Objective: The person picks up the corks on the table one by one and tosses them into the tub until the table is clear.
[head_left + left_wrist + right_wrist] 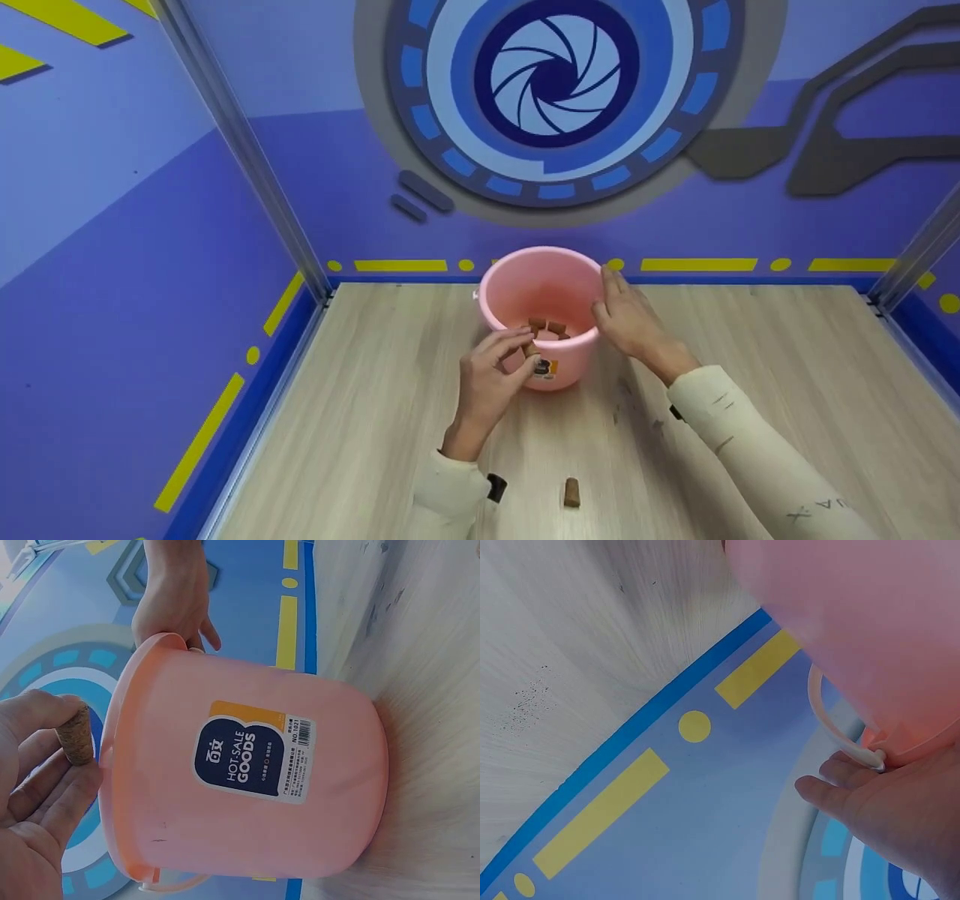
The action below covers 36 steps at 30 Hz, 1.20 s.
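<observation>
A pink bucket (574,364) stands upright on the table, its label facing the near side. My left hand (491,375) is at the bucket's near rim, pinching a tapered cork stopper (73,736) between thumb and fingertips. In the left wrist view that cork is just outside the rim, close over its edge. My right hand (634,319) holds the right side of the rim, near where the bucket's handle (829,720) joins. Several brown corks (556,328) lie on the bucket's floor, partly hidden by the near rim.
Another cork (572,492) lies on the wooden table (360,420), toward the near edge. A blue panel with a printed round design (555,82) rises behind the bucket. To the left is another blue wall (150,315), with a metal post (247,150) in the corner.
</observation>
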Each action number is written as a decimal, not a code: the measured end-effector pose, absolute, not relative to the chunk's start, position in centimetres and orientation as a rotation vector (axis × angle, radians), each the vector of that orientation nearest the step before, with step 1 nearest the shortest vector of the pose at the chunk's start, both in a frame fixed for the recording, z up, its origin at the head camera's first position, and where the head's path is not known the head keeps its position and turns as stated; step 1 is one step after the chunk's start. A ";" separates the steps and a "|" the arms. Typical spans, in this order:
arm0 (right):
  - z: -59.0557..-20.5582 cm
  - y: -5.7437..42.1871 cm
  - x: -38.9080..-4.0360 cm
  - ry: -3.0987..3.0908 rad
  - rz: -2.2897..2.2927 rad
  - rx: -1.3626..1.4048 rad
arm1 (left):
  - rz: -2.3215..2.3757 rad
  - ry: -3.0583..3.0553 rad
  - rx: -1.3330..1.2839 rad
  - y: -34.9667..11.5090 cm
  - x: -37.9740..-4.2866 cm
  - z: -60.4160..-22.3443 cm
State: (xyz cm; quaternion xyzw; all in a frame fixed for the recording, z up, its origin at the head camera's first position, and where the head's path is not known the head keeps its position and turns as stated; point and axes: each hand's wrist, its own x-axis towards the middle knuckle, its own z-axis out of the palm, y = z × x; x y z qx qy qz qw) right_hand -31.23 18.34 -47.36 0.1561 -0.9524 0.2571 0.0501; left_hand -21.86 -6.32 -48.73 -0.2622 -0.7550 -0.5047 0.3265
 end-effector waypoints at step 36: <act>-47.5 18.3 -31.1 -2.857 0.787 0.488 | -1.263 -2.047 -0.728 -5.9 -25.4 -47.9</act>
